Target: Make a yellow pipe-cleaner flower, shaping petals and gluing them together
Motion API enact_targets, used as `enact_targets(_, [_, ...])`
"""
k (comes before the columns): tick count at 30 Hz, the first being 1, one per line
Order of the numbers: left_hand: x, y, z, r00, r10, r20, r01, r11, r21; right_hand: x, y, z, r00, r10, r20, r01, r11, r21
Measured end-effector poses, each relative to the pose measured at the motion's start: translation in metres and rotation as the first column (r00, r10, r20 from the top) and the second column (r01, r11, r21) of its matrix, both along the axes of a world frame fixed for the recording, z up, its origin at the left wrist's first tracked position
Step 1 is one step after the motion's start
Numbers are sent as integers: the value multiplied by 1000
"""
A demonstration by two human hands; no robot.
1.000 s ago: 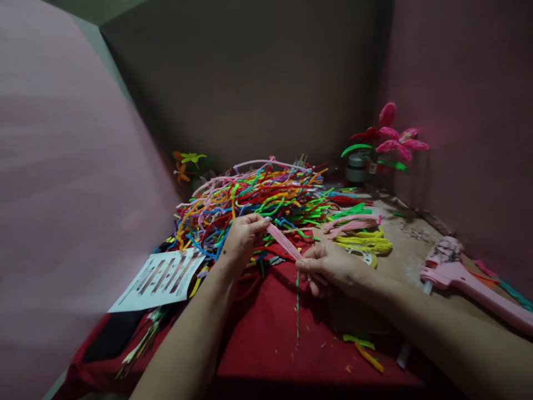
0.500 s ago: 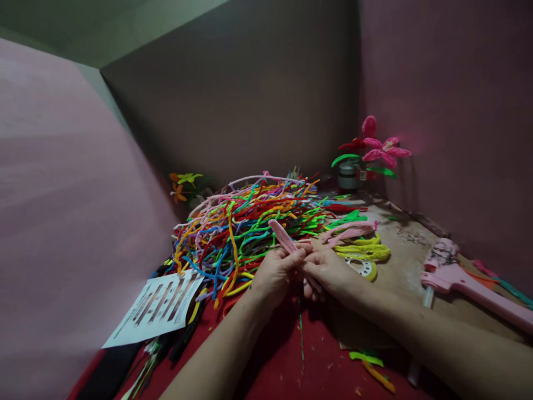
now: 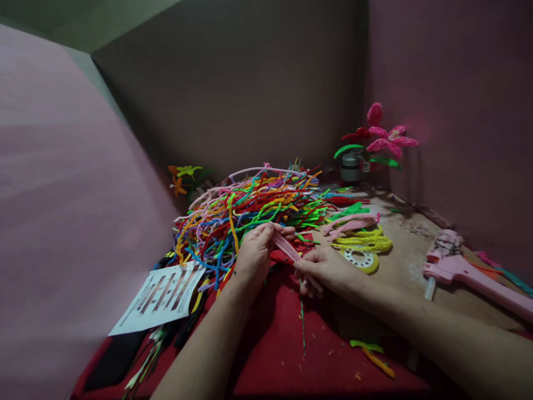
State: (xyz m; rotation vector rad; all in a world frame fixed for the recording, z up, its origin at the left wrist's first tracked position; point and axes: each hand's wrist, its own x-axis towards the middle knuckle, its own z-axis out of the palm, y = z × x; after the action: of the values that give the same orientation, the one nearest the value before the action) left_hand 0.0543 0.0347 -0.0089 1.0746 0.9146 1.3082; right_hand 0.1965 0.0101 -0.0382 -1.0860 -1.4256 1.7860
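Observation:
Between my two hands stretches a pink pipe cleaner piece (image 3: 287, 248), several strands lying side by side. My left hand (image 3: 259, 244) pinches its upper left end between thumb and fingers. Lower down, my right hand (image 3: 322, 270) is closed around the other end, and a short tip sticks out below the fingers. A thin green stem (image 3: 302, 325) hangs or lies beneath my right hand; I cannot tell whether it is attached. Just behind my hands rises a large heap of coloured pipe cleaners (image 3: 245, 208).
A pink glue gun (image 3: 470, 278) lies on the brown board (image 3: 410, 222) at right. Near it are a yellow tape roll (image 3: 366, 261) and yellow pipe cleaners (image 3: 366, 241). A printed sheet (image 3: 160, 297) lies at left. Pink flowers (image 3: 391, 140) stand at the back right.
My left hand has slid up and left to the pink piece's far end, its fingers now further from my right hand. My right hand keeps its hold. The view has shifted slightly.

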Motion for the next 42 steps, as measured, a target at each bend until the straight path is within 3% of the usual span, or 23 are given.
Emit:
enact_targets(5, [0, 0, 2, 999, -39, -29, 39, 999, 4, 4, 2, -4, 981, -15, -194, 28, 997, 67])
enact_targets(9, [-1, 1, 0, 995, -81, -64, 80, 997, -10, 6, 6, -5, 946, -150, -287, 158, 987, 5])
enact_targets(14, [4, -4, -7, 937, -247, -249, 234, 969, -82, 9, 14, -6, 848, -250, -467, 260, 965, -44])
enact_targets(22, [14, -11, -4, 789, -322, -523, 271, 947, -174, 11, 13, 0, 878, -355, -322, 379, 925, 14])
enact_targets(28, [18, -15, 2, 646, -321, -693, 358, 929, -97, 13, 18, 0, 888, -381, -259, 410, 909, 69])
enact_targets(31, [18, -16, -1, 636, -315, -705, 349, 932, -102, 13, 19, -2, 891, -385, -241, 414, 907, 78])
enact_targets(37, [20, -19, -7, 715, -307, -628, 229, 952, -205, 13, 19, -5, 875, -390, -285, 415, 910, 27])
enact_targets(42, [18, -17, -3, 661, -313, -682, 276, 946, -168, 14, 19, -1, 843, -423, -331, 459, 888, 33])
